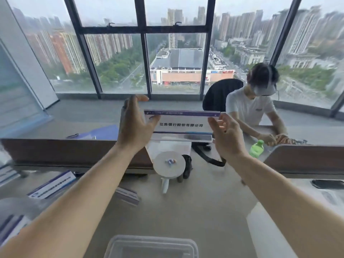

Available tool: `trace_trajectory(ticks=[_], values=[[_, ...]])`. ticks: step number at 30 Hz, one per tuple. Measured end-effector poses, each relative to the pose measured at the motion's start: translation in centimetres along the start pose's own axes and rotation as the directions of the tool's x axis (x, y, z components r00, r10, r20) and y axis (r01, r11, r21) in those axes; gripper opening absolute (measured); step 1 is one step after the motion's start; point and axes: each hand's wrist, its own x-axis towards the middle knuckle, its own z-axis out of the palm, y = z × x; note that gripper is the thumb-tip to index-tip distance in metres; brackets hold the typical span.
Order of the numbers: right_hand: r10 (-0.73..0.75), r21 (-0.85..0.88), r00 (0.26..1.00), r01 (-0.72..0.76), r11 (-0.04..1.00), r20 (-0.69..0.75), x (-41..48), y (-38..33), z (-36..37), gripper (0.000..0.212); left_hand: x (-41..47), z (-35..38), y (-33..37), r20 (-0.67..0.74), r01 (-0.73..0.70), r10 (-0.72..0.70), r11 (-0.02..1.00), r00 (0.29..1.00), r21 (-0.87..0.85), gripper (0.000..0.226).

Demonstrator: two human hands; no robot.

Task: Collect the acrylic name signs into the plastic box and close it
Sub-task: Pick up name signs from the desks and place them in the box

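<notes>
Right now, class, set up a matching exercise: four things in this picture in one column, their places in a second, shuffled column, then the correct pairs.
Things:
1. acrylic name sign
2. plastic box
3. green bottle
4. round white stool

Places:
A. bottom centre, nearest the camera
B. on the far desk, right of centre
C. raised between left hand and right hand
D. in the gap between the desk partitions

Pairs: 1-C, 2-A, 3-B, 4-D

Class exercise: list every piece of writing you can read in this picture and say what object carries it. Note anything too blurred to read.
"江苏银行股份有限公司": black characters on the white face of the clear acrylic name sign between the left hand and right hand.
Purple top strip of that sign: small print, too blurred.
White-and-purple name sign lying at left: text too blurred.
Red shopfront lettering outside: too small.
</notes>
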Motion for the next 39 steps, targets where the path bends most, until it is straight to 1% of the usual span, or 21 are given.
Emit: trace_trajectory(ticks=[1,2,3,4,5,7,9,11,13,15,16,17,18,19,20,23,24,26,30,34,39], values=[[-0.033,-0.030,0.999,0.033,0.999,-0.012,0.0,-1.4,-0.4,0.031,0.4,-1.2,1.4,0.013,-0.148,0.147,0.982,0.989,0.115,0.058],[-0.063,-0.055,0.998,0.062,0.997,-0.011,0.0,-2.7,-0.6,0.030,0.6,-2.1,2.7,0.092,-0.288,0.273,0.928,0.958,0.238,0.062],[-0.092,-0.064,0.996,0.091,0.994,-0.008,-0.2,-3.8,-0.7,0.028,0.8,-2.9,3.8,0.201,-0.399,0.349,0.854,0.915,0.334,0.061],[-0.112,-0.059,0.994,0.112,0.992,-0.002,-0.5,-4.7,-0.5,0.027,0.9,-3.4,4.9,0.296,-0.463,0.369,0.798,0.881,0.386,0.054],[-0.122,-0.052,0.992,0.123,0.991,0.006,-0.9,-5.4,-0.3,0.028,0.9,-3.8,5.6,0.344,-0.473,0.348,0.782,0.872,0.406,0.044],[-0.126,-0.049,0.992,0.127,0.991,0.022,-2.1,-6.4,0.6,0.034,0.6,-4.7,6.0,0.379,-0.447,0.293,0.784,0.878,0.430,0.029],[-0.135,-0.049,0.990,0.136,0.989,0.032,-3.3,-7.0,1.9,0.037,-0.1,-6.1,5.3,0.379,-0.426,0.267,0.793,0.886,0.437,0.026],[-0.143,-0.023,0.989,0.144,0.989,0.041,-4.5,-7.3,3.8,0.034,-0.8,-7.8,3.8,0.370,-0.383,0.228,0.820,0.900,0.425,0.026],[-0.110,0.000,0.992,0.110,0.994,0.057,-5.4,-7.8,6.2,0.042,-1.0,-10.1,1.8,0.326,-0.280,0.149,0.871,0.934,0.404,0.026],[0.026,0.085,0.992,-0.037,0.996,0.126,-6.4,-8.7,9.2,0.057,-1.0,-12.9,-0.3,0.268,-0.164,0.062,0.912,0.962,0.377,0.023],[0.110,0.192,0.971,-0.151,0.970,0.212,-7.1,-9.4,10.9,0.063,-1.1,-14.4,-1.4,0.241,-0.110,0.022,0.927,0.970,0.359,0.022],[0.174,0.302,0.928,-0.278,0.912,0.328,-8.1,-10.3,12.8,0.065,-1.1,-15.8,-2.5,0.219,-0.058,-0.019,0.938,0.976,0.341,0.021],[0.211,0.364,0.871,-0.391,0.845,0.444,-9.1,-11.4,14.9,0.065,-1.2,-17.2,-3.6,0.198,-0.007,-0.061,0.945,0.978,0.327,0.020],[0.224,0.374,0.822,-0.458,0.807,0.523,-10.1,-12.5,17.2,0.061,-1.3,-18.7,-4.9,0.179,0.039,-0.101,0.947,0.979,0.318,0.020],[0.231,0.376,0.790,-0.498,0.782,0.568,-11.1,-13.5,19.6,0.055,-1.4,-20.1,-6.4,0.160,0.083,-0.139,0.947,0.977,0.312,0.020],[0.281,0.410,0.738,-0.602,0.685,0.613,-13.7,-16.3,26.8,0.031,-1.9,-24.3,-11.7,0.101,0.201,-0.236,0.939,0.966,0.278,0.025],[0.298,0.401,0.724,-0.621,0.673,0.622,-14.6,-17.0,29.1,0.027,-2.1,-25.6,-13.6,0.088,0.234,-0.266,0.934,0.960,0.269,0.027],[0.342,0.360,0.693,-0.656,0.663,0.634,-16.4,-17.9,33.7,0.027,-2.6,-28.2,-17.5,0.077,0.292,-0.320,0.923,0.944,0.250,0.028],[0.429,0.264,0.633,-0.711,0.652,0.645,-20.6,-18.9,42.7,0.028,-3.9,-32.1,-25.3,0.104,0.352,-0.387,0.902,0.916,0.251,0.027],[0.531,0.114,0.543,-0.761,0.638,0.651,-25.7,-16.8,49.9,0.023,-7.1,-33.1,-33.2,0.157,0.422,-0.481,0.855,0.863,0.303,0.020],[0.658,-0.064,0.422,-0.812,0.580,0.623,-31.6,-10.4,56.6,0.044,-13.1,-30.9,-42.6,0.253,0.522,-0.611,0.782,0.750,0.341,0.018]])
